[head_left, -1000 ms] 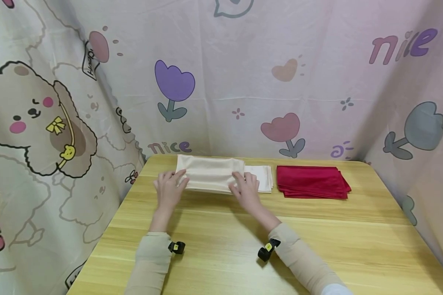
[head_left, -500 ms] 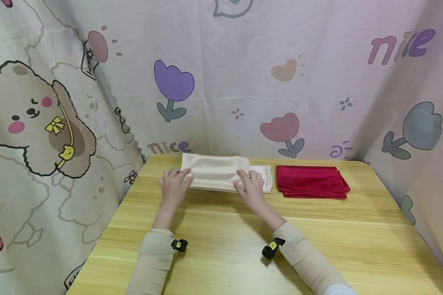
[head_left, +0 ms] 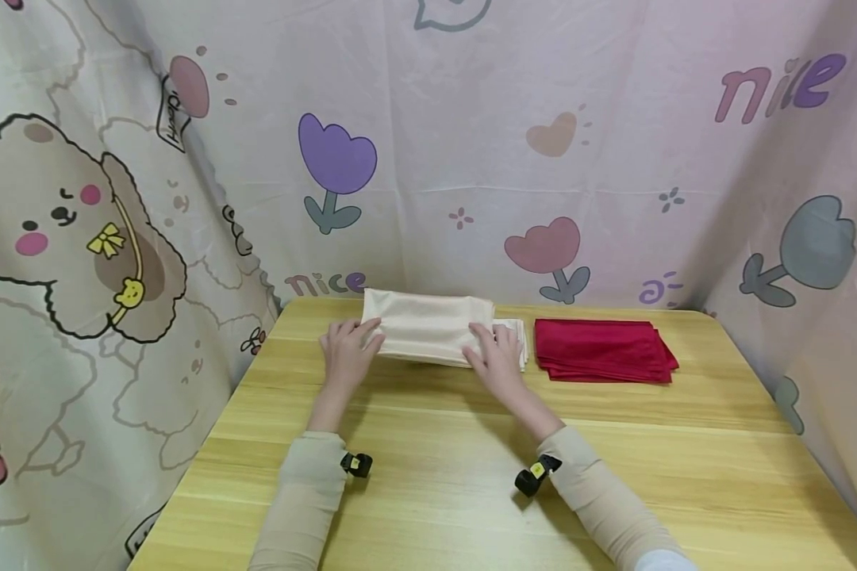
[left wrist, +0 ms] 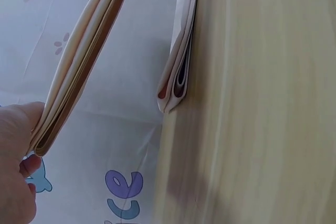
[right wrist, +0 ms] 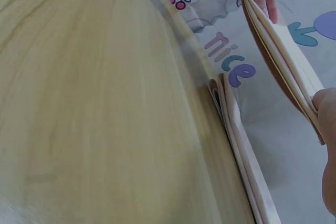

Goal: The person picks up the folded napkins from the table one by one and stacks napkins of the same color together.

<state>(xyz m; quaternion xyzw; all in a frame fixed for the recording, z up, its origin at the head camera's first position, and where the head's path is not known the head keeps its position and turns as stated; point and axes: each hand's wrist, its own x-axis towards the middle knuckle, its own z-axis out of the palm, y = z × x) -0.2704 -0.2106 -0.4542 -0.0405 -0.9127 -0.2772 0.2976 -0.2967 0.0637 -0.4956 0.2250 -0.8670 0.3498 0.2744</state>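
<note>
A folded cream cloth (head_left: 428, 323) is held level above the back of the table. My left hand (head_left: 347, 354) pinches its left end, thumb on one face and fingers on the other, as the left wrist view shows for this hand (left wrist: 16, 166). The right hand (head_left: 498, 363) grips the opposite end. Under it lies a folded white cloth (left wrist: 176, 72), mostly covered in the head view, where only its right edge (head_left: 512, 323) shows. Both wrist views show a gap between the two cloths.
A stack of folded red cloth (head_left: 596, 349) lies to the right on the wooden table (head_left: 443, 484). Printed curtains (head_left: 428, 119) hang close behind the table and at both sides. A small black camera sits on each wrist.
Both hands have carried the cream cloth to the right and slightly up in the head view, covering more of the white cloth. The red stack stays put.
</note>
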